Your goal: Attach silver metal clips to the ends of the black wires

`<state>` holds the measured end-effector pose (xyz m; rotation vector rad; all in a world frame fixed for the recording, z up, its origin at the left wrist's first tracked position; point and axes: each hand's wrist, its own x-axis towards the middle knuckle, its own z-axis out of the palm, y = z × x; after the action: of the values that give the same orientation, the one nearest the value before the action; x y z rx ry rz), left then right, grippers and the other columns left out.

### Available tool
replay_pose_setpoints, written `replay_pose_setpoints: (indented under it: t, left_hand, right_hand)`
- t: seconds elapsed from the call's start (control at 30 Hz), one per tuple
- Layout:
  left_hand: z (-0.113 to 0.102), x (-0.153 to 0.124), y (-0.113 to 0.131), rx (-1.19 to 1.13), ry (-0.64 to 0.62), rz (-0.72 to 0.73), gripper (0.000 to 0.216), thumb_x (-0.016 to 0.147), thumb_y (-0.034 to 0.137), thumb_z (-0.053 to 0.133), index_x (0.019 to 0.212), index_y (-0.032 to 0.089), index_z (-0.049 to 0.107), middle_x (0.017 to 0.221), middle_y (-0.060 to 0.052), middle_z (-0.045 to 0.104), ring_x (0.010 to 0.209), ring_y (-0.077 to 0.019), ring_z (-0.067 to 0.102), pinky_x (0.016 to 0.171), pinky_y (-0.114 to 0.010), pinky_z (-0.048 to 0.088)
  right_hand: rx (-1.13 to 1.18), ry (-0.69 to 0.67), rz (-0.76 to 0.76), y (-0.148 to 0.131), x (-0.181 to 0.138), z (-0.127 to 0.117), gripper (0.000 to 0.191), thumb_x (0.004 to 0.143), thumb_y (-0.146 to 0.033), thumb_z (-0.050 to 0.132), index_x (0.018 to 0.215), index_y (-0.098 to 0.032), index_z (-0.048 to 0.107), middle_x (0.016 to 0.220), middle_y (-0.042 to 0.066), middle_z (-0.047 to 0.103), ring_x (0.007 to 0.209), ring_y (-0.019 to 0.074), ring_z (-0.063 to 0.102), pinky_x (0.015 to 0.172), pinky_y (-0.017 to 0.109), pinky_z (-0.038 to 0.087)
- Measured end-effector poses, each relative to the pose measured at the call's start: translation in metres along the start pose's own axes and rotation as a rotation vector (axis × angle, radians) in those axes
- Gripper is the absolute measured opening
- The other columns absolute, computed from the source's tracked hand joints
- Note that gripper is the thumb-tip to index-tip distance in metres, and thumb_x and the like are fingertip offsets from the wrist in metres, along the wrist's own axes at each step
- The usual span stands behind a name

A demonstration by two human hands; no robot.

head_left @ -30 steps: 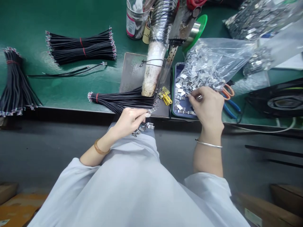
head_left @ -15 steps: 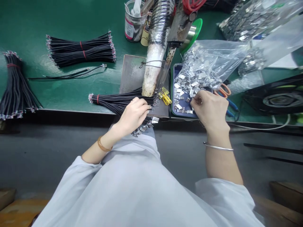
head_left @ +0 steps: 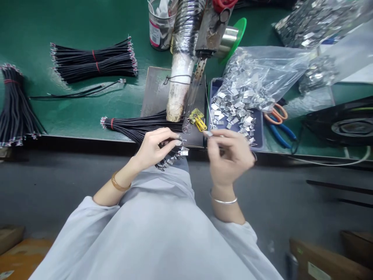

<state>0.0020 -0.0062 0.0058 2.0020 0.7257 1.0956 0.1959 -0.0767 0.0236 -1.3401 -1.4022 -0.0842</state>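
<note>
L hand [head_left: 155, 146] pinches wire ends [head_left: 177, 152] at bench edge; R hand [head_left: 230, 155] pinches one metal shell [head_left: 208, 133], just apart. Looks like shell-fitting step; next needs shell lined up w/ a wire end. Beyond: shell tray [head_left: 258, 126], bag [head_left: 262, 74].

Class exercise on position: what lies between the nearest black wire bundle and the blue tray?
Yellow clips, resting on the grey plate; the head view shows it.

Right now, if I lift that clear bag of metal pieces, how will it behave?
Probably floppy: the clear bag is thin, slumped film. Likely heavy for its size, packed with metal pieces. Its mouth opens onto the blue tray, so pieces may spill.
</note>
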Motion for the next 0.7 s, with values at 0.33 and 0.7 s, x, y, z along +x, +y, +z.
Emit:
replay_pose_setpoints:
  t: [0.33, 0.7]
  left_hand:
    - [0.003, 0.004, 0.004, -0.070, 0.007, -0.176, 0.017, 0.093, 0.024, 0.068, 0.082, 0.014, 0.076, 0.073, -0.004, 0.077, 0.054, -0.0099, 0.058, 0.052, -0.021, 0.043]
    - [0.007, 0.002, -0.005, 0.091, -0.020, 0.020, 0.021, 0.100, 0.025, 0.063, 0.085, 0.017, 0.075, 0.078, -0.005, 0.076, 0.068, -0.0138, 0.068, 0.068, -0.024, 0.053]
  right_hand:
    - [0.345, -0.227, 0.341, -0.005, -0.019, 0.033, 0.008, 0.090, -0.018, 0.071, 0.087, -0.023, 0.076, 0.097, 0.003, 0.078, 0.088, 0.0155, 0.077, 0.071, 0.026, 0.066]
    - [0.172, -0.232, 0.200, -0.005, -0.017, 0.029, 0.012, 0.091, -0.014, 0.069, 0.085, -0.023, 0.073, 0.101, 0.004, 0.079, 0.096, 0.0207, 0.078, 0.086, 0.037, 0.068]
